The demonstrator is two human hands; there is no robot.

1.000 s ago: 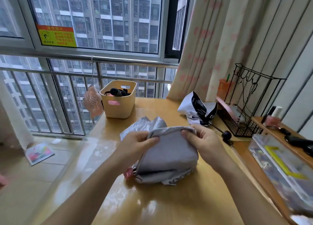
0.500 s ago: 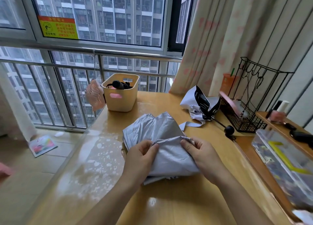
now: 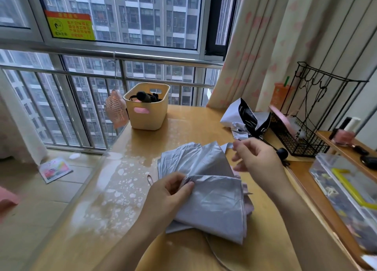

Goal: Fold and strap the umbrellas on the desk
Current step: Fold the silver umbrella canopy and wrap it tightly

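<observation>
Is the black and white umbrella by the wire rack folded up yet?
No, the black and white umbrella lies loose and crumpled on the desk beside the wire rack.

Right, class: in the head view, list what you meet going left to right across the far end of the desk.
Pink fan → cream basket → black-and-white umbrella → black wire rack.

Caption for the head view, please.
Left hand pinches the grey umbrella on the desk; right hand hovers above it.
</observation>
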